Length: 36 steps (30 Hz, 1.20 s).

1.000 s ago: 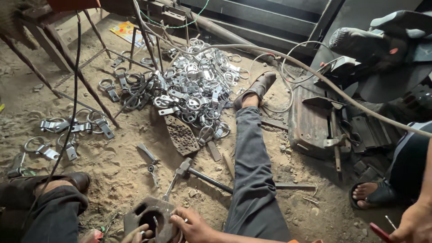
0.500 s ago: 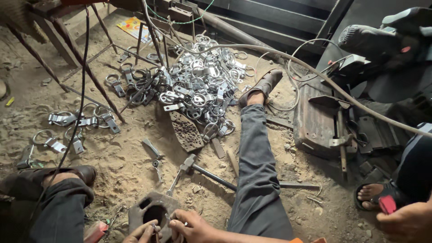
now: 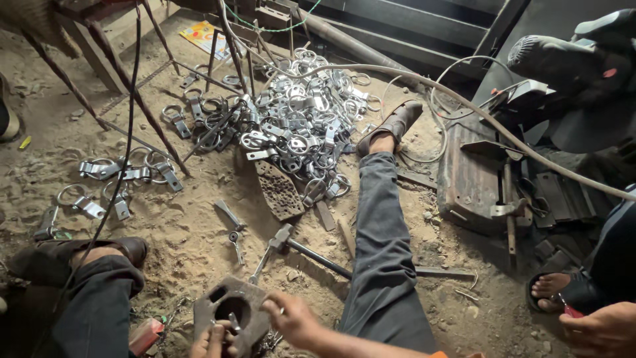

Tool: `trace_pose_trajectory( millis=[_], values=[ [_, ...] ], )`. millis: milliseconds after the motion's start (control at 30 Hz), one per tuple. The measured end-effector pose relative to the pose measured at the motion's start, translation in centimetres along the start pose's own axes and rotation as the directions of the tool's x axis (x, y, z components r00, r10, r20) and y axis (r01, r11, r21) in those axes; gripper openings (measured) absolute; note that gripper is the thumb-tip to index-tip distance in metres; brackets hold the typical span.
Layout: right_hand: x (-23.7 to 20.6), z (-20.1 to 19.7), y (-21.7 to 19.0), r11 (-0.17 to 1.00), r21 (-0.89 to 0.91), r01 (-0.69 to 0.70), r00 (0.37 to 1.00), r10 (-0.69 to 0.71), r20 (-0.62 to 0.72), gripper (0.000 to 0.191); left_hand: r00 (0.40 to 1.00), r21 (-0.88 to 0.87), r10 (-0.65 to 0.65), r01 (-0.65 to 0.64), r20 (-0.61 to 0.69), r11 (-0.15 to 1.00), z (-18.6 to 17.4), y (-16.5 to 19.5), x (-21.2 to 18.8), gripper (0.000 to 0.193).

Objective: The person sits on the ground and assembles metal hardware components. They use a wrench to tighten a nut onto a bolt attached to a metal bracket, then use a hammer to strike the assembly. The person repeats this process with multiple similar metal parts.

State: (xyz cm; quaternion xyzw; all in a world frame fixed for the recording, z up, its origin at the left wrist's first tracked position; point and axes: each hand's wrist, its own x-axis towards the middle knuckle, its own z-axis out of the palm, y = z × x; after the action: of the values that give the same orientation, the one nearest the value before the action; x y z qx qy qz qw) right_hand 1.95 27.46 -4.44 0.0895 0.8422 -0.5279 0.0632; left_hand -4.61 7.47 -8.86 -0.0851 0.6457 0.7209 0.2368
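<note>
Near edge: left hand (image 3: 213, 338) fingers curled on the lower rim of a rusty flat steel die block with a round hole (image 3: 232, 311); whether they pinch a small part there, cannot tell. Right hand (image 3: 291, 319) grips the block's right edge, fingers closed, closer to the hole. Block lies flat on sand between the legs. Beyond it, steel hammer (image 3: 298, 246), handle running right. Farther, heap of shiny metal ring clamps (image 3: 298, 132).
</note>
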Motion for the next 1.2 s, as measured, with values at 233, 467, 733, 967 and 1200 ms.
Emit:
trace_pose_trajectory(
  millis=[233,467,733,967,1200],
  values=[
    [0.0,-1.6,0.0,0.983,-0.09,-0.159,0.968,0.174,0.18,0.029,0.996,0.046,-0.026,0.03,-0.082,0.999,-0.8,0.0,0.0,0.036],
    [0.7,0.2,1.3,0.898,0.344,-0.275,0.924,0.149,0.352,0.028,0.992,0.227,-0.125,0.129,-0.032,0.965,-0.6,0.3,-0.6,0.036],
    [1.5,1.9,4.4,0.933,0.358,0.037,0.974,-0.114,0.197,0.048,0.981,0.194,0.189,-0.195,0.05,0.961,-0.1,2.0,-2.2,0.035],
    [1.2,1.1,1.6,0.923,0.379,-0.069,0.979,-0.01,0.202,0.032,0.989,0.224,0.147,-0.146,0.014,0.964,0.4,3.1,-3.3,0.029],
    [0.5,0.1,-0.5,0.966,0.259,-0.016,0.985,-0.03,0.17,0.029,0.997,0.329,0.081,-0.071,-0.016,0.942,0.3,2.9,-3.8,0.028]
  ],
)
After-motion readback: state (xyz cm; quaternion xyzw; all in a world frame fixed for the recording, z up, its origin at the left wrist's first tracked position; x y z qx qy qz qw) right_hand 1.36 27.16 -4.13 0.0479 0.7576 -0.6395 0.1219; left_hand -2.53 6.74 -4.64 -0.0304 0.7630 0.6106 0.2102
